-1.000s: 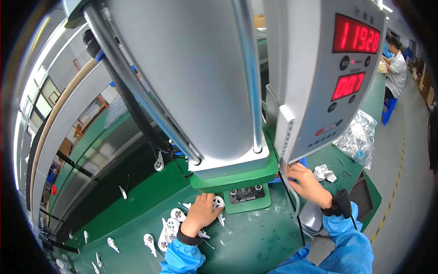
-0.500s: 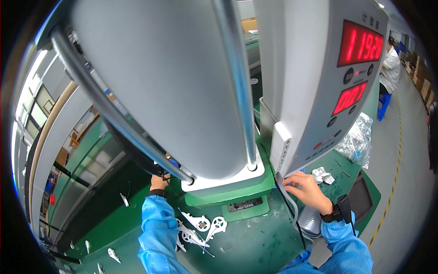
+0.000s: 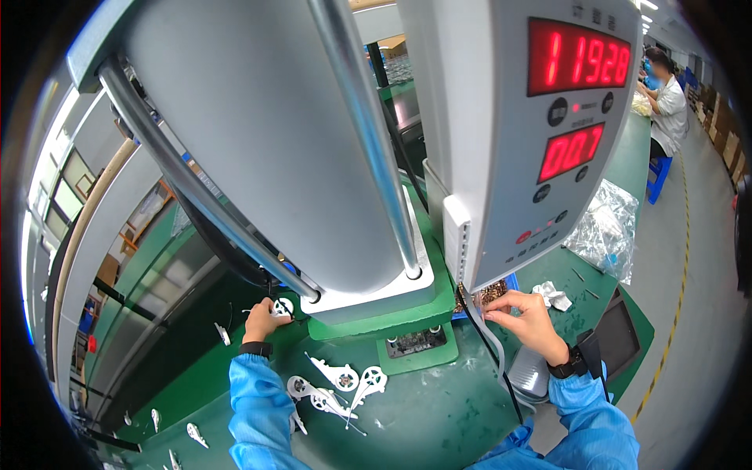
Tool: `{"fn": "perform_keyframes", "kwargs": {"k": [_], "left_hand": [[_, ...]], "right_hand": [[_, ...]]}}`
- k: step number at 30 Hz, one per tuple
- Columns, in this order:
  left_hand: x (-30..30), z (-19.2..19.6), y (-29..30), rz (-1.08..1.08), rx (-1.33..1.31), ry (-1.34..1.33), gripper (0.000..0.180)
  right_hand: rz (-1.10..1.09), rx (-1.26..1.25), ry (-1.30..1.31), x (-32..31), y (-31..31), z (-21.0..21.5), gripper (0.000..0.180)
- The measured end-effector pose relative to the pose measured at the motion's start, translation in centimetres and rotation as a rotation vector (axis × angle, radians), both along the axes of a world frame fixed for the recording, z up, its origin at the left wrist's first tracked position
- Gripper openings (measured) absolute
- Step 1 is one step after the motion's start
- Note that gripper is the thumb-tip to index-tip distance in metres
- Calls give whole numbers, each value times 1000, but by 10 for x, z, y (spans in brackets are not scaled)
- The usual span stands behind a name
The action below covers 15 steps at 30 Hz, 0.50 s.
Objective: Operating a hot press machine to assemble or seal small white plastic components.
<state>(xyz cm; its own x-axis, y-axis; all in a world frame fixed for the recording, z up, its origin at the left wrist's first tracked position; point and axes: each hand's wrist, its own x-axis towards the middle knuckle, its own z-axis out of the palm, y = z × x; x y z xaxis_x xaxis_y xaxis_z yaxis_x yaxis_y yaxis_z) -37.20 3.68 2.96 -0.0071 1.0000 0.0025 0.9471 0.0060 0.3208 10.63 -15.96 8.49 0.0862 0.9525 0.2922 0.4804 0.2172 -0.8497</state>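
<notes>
My left hand (image 3: 262,319) pinches a small white round plastic part (image 3: 283,306) at the press base's left edge, nearer than my right hand (image 3: 526,315), whose fingers close on small dark pieces (image 3: 490,294) right of it.

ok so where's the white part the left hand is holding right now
In the head view it is left of centre: the small white wheel-shaped part sits at the left hand fingertips, against the left edge of the press's green base, beneath the slanted steel rod.
</notes>
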Motion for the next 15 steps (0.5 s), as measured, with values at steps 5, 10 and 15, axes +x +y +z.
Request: {"fn": "perform_keyframes", "kwargs": {"k": [5, 10, 15], "left_hand": [[49, 40, -36, -299, 178, -204, 29], [141, 119, -112, -538, -95, -340, 30], [187, 117, -148, -720, 228, -260, 25]], "right_hand": [[-35, -41, 67, 3, -4, 0, 11], [-58, -21, 188, 5, -6, -6, 12], [-34, -39, 245, -3, -5, -6, 13]]}}
